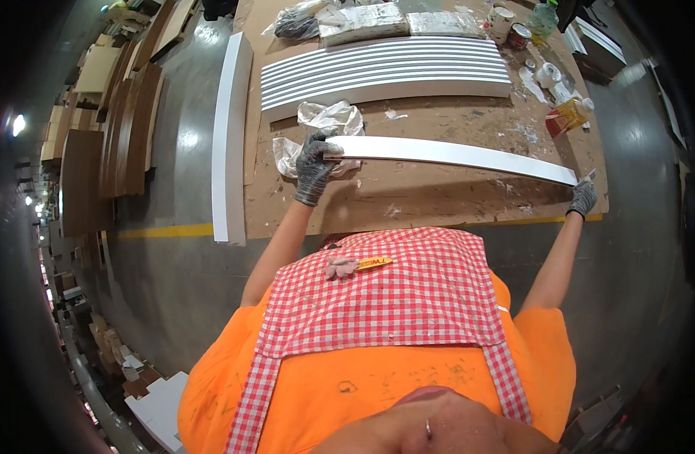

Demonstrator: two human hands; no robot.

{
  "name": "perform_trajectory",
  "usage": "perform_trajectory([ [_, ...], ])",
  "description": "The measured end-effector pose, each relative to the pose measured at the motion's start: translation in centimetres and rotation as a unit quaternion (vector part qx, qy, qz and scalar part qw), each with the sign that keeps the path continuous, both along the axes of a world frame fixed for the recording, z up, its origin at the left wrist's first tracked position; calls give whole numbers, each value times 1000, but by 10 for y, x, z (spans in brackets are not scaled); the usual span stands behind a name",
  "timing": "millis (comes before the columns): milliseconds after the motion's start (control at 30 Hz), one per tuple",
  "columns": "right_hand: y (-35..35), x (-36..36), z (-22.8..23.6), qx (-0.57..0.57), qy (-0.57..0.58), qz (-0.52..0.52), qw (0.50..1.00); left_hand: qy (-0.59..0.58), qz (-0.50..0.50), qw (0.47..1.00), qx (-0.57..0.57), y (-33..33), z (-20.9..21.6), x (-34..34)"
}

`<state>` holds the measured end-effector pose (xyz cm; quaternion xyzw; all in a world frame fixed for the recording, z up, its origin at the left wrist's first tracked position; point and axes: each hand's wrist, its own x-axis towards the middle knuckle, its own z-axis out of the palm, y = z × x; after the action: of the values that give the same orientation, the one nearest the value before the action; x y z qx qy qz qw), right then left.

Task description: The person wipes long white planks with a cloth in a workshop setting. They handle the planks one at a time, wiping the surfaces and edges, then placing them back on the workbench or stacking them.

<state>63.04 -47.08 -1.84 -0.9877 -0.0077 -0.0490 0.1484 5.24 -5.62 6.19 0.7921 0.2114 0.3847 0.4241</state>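
A long, narrow white board (453, 157) spans the space between my hands over the worktable (423, 200). My left hand (314, 168), in a grey knit glove, is closed on the board's left end. Also gloved in grey, my right hand (583, 197) grips the far right end. A crumpled white cloth (343, 117) lies on the table just behind my left hand, partly hidden by the hand and the board. Beyond it sits a stack of similar white-edged boards (385, 85), laid side by side.
A long white panel (230, 151) runs along the table's left edge. Wrapped packs (366, 24), cans (518, 35), tape rolls (548, 75) and a yellow-red bottle (570, 117) crowd the back and right. Brown panels (90, 181) stand off to the left.
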Motion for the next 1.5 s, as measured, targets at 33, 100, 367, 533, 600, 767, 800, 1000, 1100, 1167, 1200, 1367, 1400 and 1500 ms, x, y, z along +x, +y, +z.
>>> perform_trajectory([
  [33,5,-12,9,103,5,-37,994,-12,8,999,50,-3,-2,1],
  [100,16,-34,18,291,-4,-36,956,-40,45,997,-43,-8,-18,3],
  [367,186,-227,75,518,203,314,769,63,24,958,-278,-5,-39,-5],
  [533,267,-337,94,396,128,500,760,109,-6,961,-252,3,-39,-6],
  [600,289,-374,111,330,158,532,763,119,-17,967,-223,1,-38,-8],
  [767,324,-416,119,252,121,612,740,97,-12,928,-359,-15,3,0],
  [800,323,-419,124,223,126,620,742,90,-4,923,-375,-16,-1,-2],
  [1000,274,-393,107,169,109,594,779,-6,-95,909,-406,-16,-17,-1],
  [1100,209,-348,99,123,38,494,860,-79,-38,837,-540,-12,-37,-2],
  [1167,152,-277,45,68,-97,400,909,-91,27,833,-544,-17,-41,-1],
  [1200,110,-225,13,-23,-171,349,921,-88,28,837,-540,-19,-40,-1],
  [1367,-35,-68,24,154,-61,102,981,-49,73,873,-479,-18,-38,5],
  [1400,-28,-68,35,211,-64,100,970,-21,69,880,-470,-12,-37,-1],
  [1500,14,-91,32,201,-80,219,951,-57,95,825,-553,-3,-53,4],
])
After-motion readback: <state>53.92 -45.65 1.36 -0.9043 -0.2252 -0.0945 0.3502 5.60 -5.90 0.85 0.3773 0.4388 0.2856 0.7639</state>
